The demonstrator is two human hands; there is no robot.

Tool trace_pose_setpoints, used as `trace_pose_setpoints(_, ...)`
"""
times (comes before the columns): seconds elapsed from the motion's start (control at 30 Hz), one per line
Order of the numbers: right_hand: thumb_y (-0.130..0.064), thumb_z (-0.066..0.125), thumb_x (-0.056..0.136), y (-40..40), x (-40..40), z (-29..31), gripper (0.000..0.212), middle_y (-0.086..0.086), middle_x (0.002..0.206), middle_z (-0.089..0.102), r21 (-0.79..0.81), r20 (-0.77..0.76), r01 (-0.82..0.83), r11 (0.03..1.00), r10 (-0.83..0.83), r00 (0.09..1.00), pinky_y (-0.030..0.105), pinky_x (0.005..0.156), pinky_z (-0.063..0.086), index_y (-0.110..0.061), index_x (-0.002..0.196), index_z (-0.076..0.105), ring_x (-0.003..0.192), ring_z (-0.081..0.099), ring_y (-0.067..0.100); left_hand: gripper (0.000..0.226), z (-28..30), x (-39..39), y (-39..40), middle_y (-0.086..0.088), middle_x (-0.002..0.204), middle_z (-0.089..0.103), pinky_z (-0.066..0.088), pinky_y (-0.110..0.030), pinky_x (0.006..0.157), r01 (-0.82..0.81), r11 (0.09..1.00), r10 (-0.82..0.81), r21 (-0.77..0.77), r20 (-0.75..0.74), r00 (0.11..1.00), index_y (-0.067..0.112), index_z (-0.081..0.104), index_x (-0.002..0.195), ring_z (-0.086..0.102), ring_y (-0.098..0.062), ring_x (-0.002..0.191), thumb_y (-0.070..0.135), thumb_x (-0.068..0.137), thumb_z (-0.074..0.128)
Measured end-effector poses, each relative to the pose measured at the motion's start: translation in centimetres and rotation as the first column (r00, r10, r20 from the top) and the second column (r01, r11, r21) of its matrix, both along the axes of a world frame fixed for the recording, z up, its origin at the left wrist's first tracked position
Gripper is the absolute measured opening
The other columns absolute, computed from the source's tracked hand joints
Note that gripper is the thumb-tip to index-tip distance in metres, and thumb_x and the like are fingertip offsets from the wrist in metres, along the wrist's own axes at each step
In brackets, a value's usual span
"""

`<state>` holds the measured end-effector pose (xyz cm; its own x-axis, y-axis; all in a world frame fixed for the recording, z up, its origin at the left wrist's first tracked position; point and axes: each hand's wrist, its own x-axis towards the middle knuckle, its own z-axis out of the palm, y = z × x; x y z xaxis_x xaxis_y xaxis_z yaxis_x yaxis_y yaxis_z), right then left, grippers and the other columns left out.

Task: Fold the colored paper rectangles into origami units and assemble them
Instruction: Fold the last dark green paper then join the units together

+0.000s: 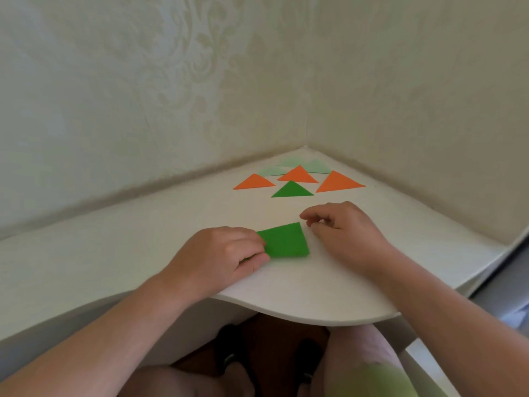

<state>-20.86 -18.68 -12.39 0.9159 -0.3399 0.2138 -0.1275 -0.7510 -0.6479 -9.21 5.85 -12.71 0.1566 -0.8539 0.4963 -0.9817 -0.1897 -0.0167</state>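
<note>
No text, label, brand, number or sign can be read anywhere in this view.
</note>
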Motion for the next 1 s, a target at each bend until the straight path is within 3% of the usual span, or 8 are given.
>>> trace_pose_setpoints(0.1, -0.010, 0.053, 0.096, -0.2, 0.0, -0.1, 0.040, -0.021, 0.101, 0.070, 0.062, -0.004, -0.013, 0.998, 0.013, 1.000, 0.022, 0.082, 0.047, -0.038, 0.119, 0.072, 0.094, 0.060, -0.002, 0.026, 0.2, -0.3, -0.4, 0.010, 0.088, 0.073, 0.057, -0.035, 0.062, -0.076, 0.989, 0.077, -0.123, -0.003, 0.997, 0.019, 0.074, 0.092, 0.068, -0.013, 0.075, 0.034, 0.102, 0.055)
trace_pose_setpoints(0.2, -0.013, 0.057, 0.094, -0.3, 0.0, 0.1, 0.040, -0.021, 0.101, 0.069, 0.090, -0.011, -0.025, 0.996, 0.026, 1.000, 0.022, 0.077, 0.045, -0.043, 0.117, 0.070, 0.082, 0.057, -0.003, 0.008, 1.3, -0.4, -1.0, 0.017, 0.084, 0.073, 0.054, -0.024, 0.069, -0.246, 0.948, 0.182, -0.201, -0.290, 0.940, 0.028, 0.064, 0.094, 0.068, -0.003, 0.076, 0.031, 0.098, 0.059)
trace_pose_setpoints(0.3, -0.031, 0.071, 0.091, -0.4, 0.1, 0.8, 0.033, -0.021, 0.100, 0.069, 0.229, -0.009, -0.067, 0.971, 0.070, 0.997, 0.025, 0.079, 0.051, -0.045, 0.122, 0.067, 0.084, 0.059, 0.005, 0.026, 2.2, -0.1, -2.1, 0.020, 0.086, 0.076, 0.047, -0.012, 0.071, -0.404, 0.892, 0.166, -0.202, -0.685, 0.710, 0.033, 0.053, 0.109, 0.069, 0.000, 0.077, 0.018, 0.093, 0.068)
trace_pose_setpoints(0.43, -0.048, 0.078, 0.087, -0.9, 1.4, 3.1, 0.052, -0.011, 0.109, 0.070, 0.514, -0.002, -0.100, 0.852, 0.118, 0.993, 0.028, 0.082, 0.051, -0.049, 0.135, 0.056, 0.093, 0.065, 0.007, 0.051, 3.7, 1.4, -4.2, 0.001, 0.089, 0.078, 0.051, -0.027, 0.080, -0.398, 0.875, -0.069, -0.276, -0.885, 0.461, 0.035, 0.053, 0.128, 0.067, -0.011, 0.077, 0.007, 0.089, 0.069)
trace_pose_setpoints(0.6, -0.014, 0.074, 0.093, -1.5, 5.1, 5.9, 0.032, 0.001, 0.099, 0.075, 0.771, 0.119, -0.172, 0.613, 0.127, 0.985, 0.034, 0.077, 0.049, -0.028, 0.120, 0.067, 0.081, 0.066, 0.016, 0.047, 6.1, 4.6, -6.9, -0.010, 0.094, 0.077, 0.060, -0.035, 0.082, -0.373, 0.838, -0.384, -0.399, -0.916, 0.117, 0.017, 0.069, 0.119, 0.073, -0.021, 0.089, 0.001, 0.076, 0.064)
trace_pose_setpoints(0.73, -0.009, 0.066, 0.096, -2.1, 8.3, 7.7, 0.014, 0.002, 0.090, 0.072, 0.857, 0.208, -0.261, 0.445, 0.165, 0.964, 0.032, 0.072, 0.044, -0.021, 0.101, 0.070, 0.073, 0.063, 0.016, 0.032, 7.5, 7.4, -8.2, -0.018, 0.106, 0.077, 0.062, -0.037, 0.083, -0.285, 0.856, -0.468, -0.430, -0.881, -0.075, 0.009, 0.081, 0.100, 0.075, -0.026, 0.091, 0.004, 0.076, 0.060)
trace_pose_setpoints(0.93, -0.014, 0.069, 0.078, -2.9, 12.8, 7.7, 0.028, 0.012, 0.103, 0.066, 0.883, 0.253, -0.298, 0.363, 0.167, 0.953, 0.040, 0.080, 0.042, -0.017, 0.106, 0.069, 0.096, 0.050, 0.032, 0.036, 6.9, 11.0, -9.7, -0.025, 0.123, 0.071, 0.055, -0.062, 0.097, -0.180, 0.905, -0.410, -0.386, -0.904, -0.122, 0.007, 0.076, 0.116, 0.072, -0.036, 0.105, 0.010, 0.084, 0.060)
trace_pose_setpoints(1.0, -0.012, 0.067, 0.078, -2.9, 13.5, 7.0, 0.023, 0.013, 0.101, 0.068, 0.888, 0.268, -0.299, 0.350, 0.137, 0.954, 0.044, 0.083, 0.040, -0.017, 0.100, 0.071, 0.096, 0.050, 0.032, 0.033, 6.0, 11.6, -10.2, -0.025, 0.121, 0.072, 0.058, -0.056, 0.094, -0.202, 0.897, -0.423, -0.393, -0.897, -0.132, 0.006, 0.077, 0.113, 0.073, -0.034, 0.103, 0.010, 0.084, 0.061)
